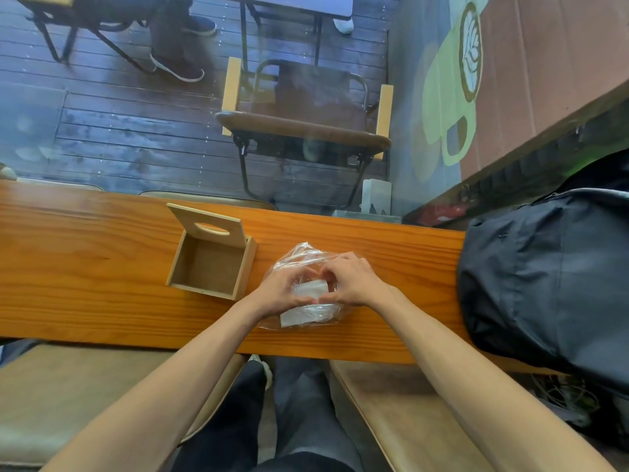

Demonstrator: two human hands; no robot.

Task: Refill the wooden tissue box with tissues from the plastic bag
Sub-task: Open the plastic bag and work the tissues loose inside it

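Observation:
A clear plastic bag [303, 255] lies on the wooden counter [102, 267], with a stack of white tissues [308, 315] showing through it. My left hand [280, 289] and my right hand [350, 279] both grip the bag from its two sides, fingertips close together over the tissues. Just left of the bag stands the wooden tissue box [211, 267], empty inside. Its lid [209, 223], with an oval slot, is tilted up at the far side.
A dark backpack [544, 277] sits on the counter's right end, close to my right forearm. Beyond the glass in front are a folding chair [303, 127], a wet deck and another person's legs. Tan seats lie below the counter on both sides of my legs.

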